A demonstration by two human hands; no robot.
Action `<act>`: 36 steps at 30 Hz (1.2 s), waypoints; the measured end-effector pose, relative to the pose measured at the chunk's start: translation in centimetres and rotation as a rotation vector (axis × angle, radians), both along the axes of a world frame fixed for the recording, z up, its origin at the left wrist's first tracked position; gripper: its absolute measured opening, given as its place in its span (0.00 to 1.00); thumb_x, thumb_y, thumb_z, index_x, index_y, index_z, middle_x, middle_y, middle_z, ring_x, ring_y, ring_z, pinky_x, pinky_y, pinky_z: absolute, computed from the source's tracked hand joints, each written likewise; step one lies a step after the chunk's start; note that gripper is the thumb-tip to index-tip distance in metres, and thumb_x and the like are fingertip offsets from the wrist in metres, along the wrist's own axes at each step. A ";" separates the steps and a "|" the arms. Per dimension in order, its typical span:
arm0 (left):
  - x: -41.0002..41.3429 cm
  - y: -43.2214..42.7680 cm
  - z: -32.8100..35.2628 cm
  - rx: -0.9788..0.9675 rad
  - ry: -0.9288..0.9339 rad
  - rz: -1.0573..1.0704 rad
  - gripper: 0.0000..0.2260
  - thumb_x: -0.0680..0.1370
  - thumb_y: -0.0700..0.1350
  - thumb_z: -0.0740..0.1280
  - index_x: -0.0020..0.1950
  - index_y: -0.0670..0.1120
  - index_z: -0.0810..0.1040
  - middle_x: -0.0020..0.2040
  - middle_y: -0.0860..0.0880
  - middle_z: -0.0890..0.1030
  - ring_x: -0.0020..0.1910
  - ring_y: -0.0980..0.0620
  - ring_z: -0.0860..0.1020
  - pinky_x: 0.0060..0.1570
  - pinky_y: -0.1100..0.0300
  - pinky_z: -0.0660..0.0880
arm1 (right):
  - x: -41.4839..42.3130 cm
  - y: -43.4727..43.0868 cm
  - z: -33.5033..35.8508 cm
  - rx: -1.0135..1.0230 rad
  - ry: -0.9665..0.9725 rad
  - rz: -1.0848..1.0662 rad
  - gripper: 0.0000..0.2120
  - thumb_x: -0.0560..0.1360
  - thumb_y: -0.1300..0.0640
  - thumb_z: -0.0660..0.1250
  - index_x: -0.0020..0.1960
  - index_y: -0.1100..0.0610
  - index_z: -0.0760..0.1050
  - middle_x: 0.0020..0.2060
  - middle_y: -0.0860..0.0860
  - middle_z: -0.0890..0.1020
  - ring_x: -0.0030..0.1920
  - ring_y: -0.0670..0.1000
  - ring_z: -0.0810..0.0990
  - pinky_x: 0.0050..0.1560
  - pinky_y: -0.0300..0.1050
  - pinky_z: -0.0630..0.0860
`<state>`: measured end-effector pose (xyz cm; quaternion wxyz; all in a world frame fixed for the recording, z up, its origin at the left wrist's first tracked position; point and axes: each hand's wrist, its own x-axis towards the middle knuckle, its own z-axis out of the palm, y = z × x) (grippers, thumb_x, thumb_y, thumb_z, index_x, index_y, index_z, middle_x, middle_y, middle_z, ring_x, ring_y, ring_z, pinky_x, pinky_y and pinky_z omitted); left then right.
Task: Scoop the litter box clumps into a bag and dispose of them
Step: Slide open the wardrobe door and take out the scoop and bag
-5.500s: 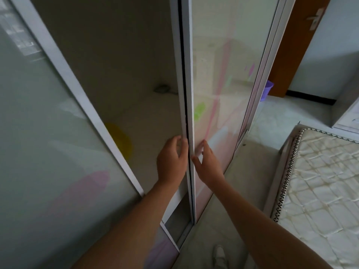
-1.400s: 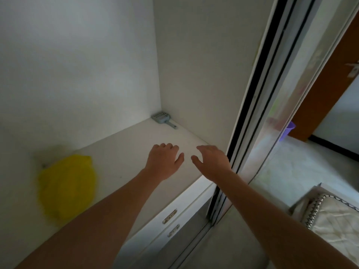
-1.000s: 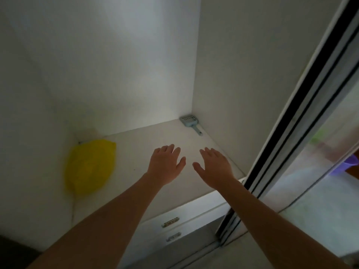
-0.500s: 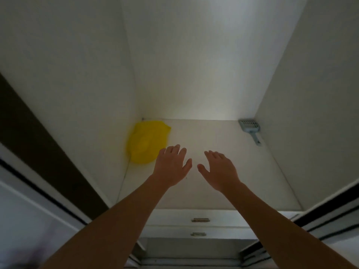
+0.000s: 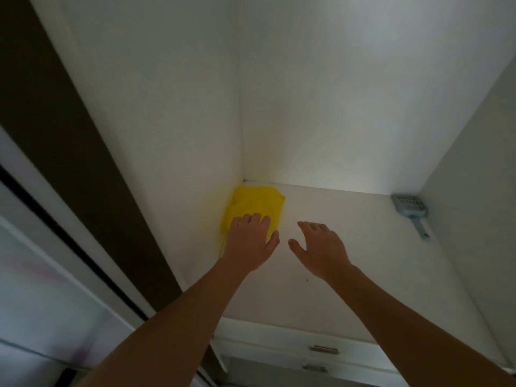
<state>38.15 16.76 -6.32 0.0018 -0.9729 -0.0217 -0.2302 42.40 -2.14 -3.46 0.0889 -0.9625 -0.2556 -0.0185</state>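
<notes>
Obs.: white cupboard (image 5: 335,93) fills most of the frame, back wall upper centre, side walls to either edge. Sliding door (image 5: 42,275) with dark track runs down the left edge. The cupboard's shelf (image 5: 363,261) spans centre to right. Two drawers (image 5: 279,347) sit under its front lip at bottom centre, each with a small metal handle (image 5: 324,349). Yellow bag (image 5: 255,203) lies crumpled in the shelf's back-left corner, against the left wall, just left of frame centre. My left hand (image 5: 250,244) overlaps the bag's near edge, fingers released and loosely extended; contact cannot be confirmed. My right hand (image 5: 319,247) hangs just beside it over bare shelf, fingers released, spread, grasping nothing. Grey-blue litter scoop (image 5: 410,212) lies in the back-right corner, handle toward me, well apart from both hands.
</notes>
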 end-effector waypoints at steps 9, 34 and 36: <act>0.3 2.1 0.7 0.004 -0.033 0.140 0.20 0.78 0.58 0.57 0.55 0.46 0.80 0.50 0.46 0.82 0.45 0.43 0.80 0.46 0.50 0.74 | 2.5 2.7 1.1 -0.008 -0.017 0.115 0.30 0.80 0.38 0.55 0.75 0.54 0.64 0.72 0.51 0.72 0.73 0.52 0.67 0.69 0.50 0.65; 14.2 -13.3 -0.2 -0.013 0.138 -0.145 0.24 0.78 0.59 0.52 0.58 0.47 0.81 0.53 0.47 0.83 0.48 0.44 0.81 0.50 0.51 0.73 | 11.9 -16.1 -0.7 -0.001 0.020 -0.283 0.30 0.81 0.39 0.55 0.76 0.56 0.64 0.71 0.54 0.73 0.71 0.55 0.70 0.69 0.53 0.67; 15.5 -14.5 -0.4 -0.021 0.155 -0.175 0.24 0.78 0.59 0.52 0.57 0.46 0.81 0.53 0.46 0.83 0.47 0.44 0.81 0.50 0.51 0.73 | 12.8 -17.9 -1.1 0.002 0.032 -0.328 0.30 0.81 0.39 0.54 0.76 0.55 0.64 0.71 0.54 0.73 0.71 0.56 0.70 0.68 0.53 0.68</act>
